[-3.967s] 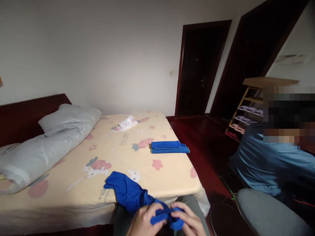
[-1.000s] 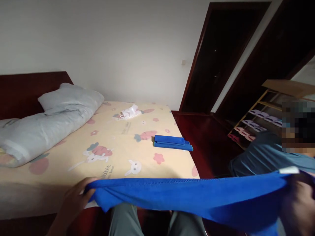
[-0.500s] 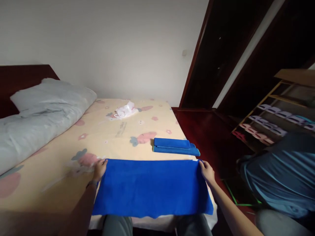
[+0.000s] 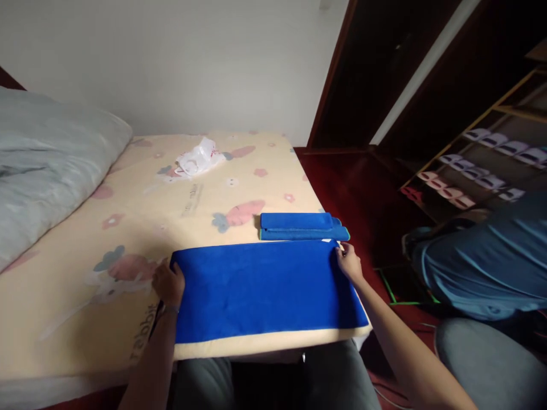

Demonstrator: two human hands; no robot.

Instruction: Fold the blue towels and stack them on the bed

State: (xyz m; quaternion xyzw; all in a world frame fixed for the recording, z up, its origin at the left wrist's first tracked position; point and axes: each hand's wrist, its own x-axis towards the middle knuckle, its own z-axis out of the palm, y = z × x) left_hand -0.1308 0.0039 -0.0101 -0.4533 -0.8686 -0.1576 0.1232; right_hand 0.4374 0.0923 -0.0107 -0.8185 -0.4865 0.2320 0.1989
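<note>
A blue towel (image 4: 265, 290) lies spread flat along the bed's near edge, a small white tag at its far right corner. My left hand (image 4: 170, 283) is at its far left corner, fingers closed around the side edge. At the opposite corner, my right hand (image 4: 349, 263) pinches the cloth by the tag. Just beyond the towel's far edge rests a folded blue cloth bundle (image 4: 299, 226) with green edging, made of stacked layers.
A patterned sheet (image 4: 179, 216) covers the bed. On it are a crumpled white plastic bag (image 4: 200, 158) and a grey quilt (image 4: 55, 165). To the right, a person in a blue shirt (image 4: 482, 256) bends near a grey round seat (image 4: 487, 364) and a shoe rack (image 4: 491, 108).
The towel came down from being held up by both hands and now lies flat on the bed. My view has tilted downward. The left hand has shifted onto the towel's side edge.
</note>
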